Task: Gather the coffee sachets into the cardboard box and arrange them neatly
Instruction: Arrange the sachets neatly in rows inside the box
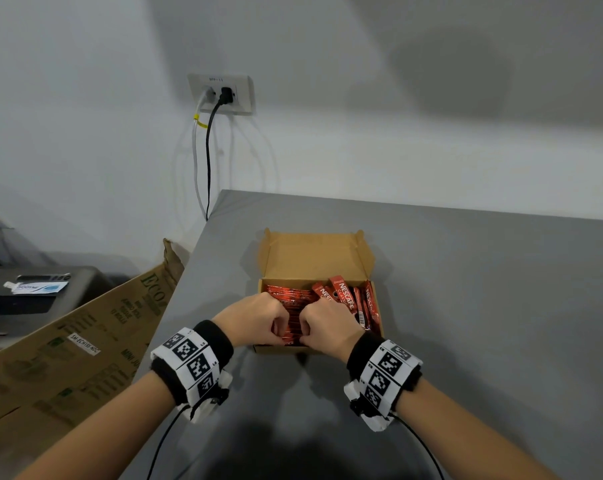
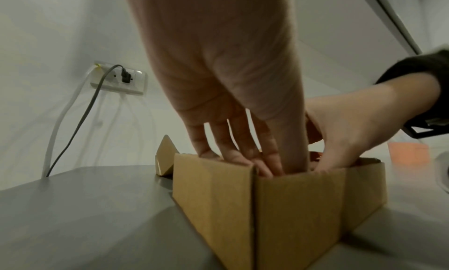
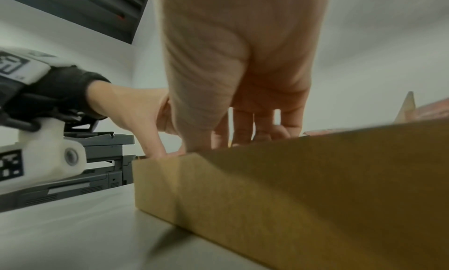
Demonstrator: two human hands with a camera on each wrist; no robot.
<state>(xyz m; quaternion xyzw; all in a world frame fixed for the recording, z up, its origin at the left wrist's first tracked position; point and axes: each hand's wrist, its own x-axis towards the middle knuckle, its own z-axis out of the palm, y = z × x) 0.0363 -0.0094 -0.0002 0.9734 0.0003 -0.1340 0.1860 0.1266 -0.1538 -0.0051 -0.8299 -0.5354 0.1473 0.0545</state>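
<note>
Both hands, left hand (image 1: 255,318) and right hand (image 1: 327,323), pinch coffee sachets (image 1: 291,318) inside the cardboard box (image 1: 313,258); their long axis runs 12-to-6; tilted sachets (image 1: 348,296) lie at 1 o'clock, nearer the right hand.

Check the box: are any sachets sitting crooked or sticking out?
Yes. In the cardboard box, the coffee sachets at the right half lean at mixed angles, some poking above the rim; the left ones lie flatter.

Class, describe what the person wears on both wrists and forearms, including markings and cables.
Both forearms are bare, with no sleeves. The left wrist and right wrist each carry a black fabric band under white blocks printed with black square codes. A white camera housing sits beneath, and a thin black cable trails from each.
</note>
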